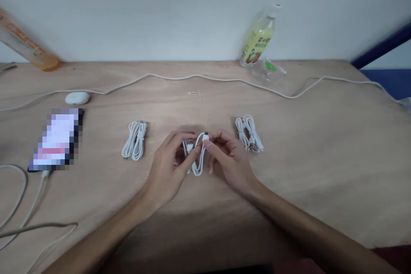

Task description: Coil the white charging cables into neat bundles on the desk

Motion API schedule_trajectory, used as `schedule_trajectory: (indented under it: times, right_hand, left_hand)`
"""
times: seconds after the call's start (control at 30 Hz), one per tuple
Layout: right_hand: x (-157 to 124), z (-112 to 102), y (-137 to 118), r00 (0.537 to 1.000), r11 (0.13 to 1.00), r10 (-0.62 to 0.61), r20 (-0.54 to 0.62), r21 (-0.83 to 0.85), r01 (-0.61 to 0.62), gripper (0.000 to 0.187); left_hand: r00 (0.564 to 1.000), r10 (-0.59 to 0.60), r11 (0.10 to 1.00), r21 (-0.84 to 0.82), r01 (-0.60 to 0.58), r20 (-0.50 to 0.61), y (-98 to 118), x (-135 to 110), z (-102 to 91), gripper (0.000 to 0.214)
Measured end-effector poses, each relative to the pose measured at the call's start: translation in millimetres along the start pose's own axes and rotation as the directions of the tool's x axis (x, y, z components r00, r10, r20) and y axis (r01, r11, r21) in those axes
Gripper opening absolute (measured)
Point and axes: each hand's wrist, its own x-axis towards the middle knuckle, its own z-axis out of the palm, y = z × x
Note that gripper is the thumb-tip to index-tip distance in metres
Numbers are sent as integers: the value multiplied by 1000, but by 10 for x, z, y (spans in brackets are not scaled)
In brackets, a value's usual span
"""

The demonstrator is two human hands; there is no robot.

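Between both hands, just above the wooden table (308, 154), is a white USB cable (199, 167) folded into loops. My left hand (171, 162) pinches the loops near a USB plug, thumb in front and fingers behind. With thumb and forefinger my right hand (229, 158) grips the cable's other end, by a white connector with a dark tip. A tied bundle of white cable (134, 140) lies left of my left hand. Close by my right hand rests another tied cable bundle (248, 133) with a USB plug showing.
At the left lie a phone (54, 141) plugged into a charging cord and a white earbud case (77, 98). A long white cord (224, 79) crosses behind. Short tie scraps (194, 93), a drink bottle (258, 40), clear plastic wrapper (269, 70) and orange-labelled bottle (30, 47) are farther back.
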Motion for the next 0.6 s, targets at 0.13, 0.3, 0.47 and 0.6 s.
schedule_trajectory:
  times: [0.13, 0.3, 0.47, 0.6]
  right_hand:
    - [6, -3, -12, 1000, 1000, -28, 14, 1, 28, 29]
    - [13, -8, 27, 996, 996, -83, -15, 29, 83, 33]
    - [8, -24, 39, 988, 988, -154, 22, -13, 154, 40]
    - [-6, -25, 36, 983, 983, -173, 54, -56, 176, 31]
  left_hand:
    - [999, 3, 999, -41, -5, -47, -27, 10, -2, 14]
    - [996, -89, 983, -161, 84, -25, -7, 33, -5, 16]
    - [993, -116, 966, -235, 111, -7, 9, 55, -15, 19]
    - [986, -165, 919, -366, 149, -13, -19, 62, -4, 21]
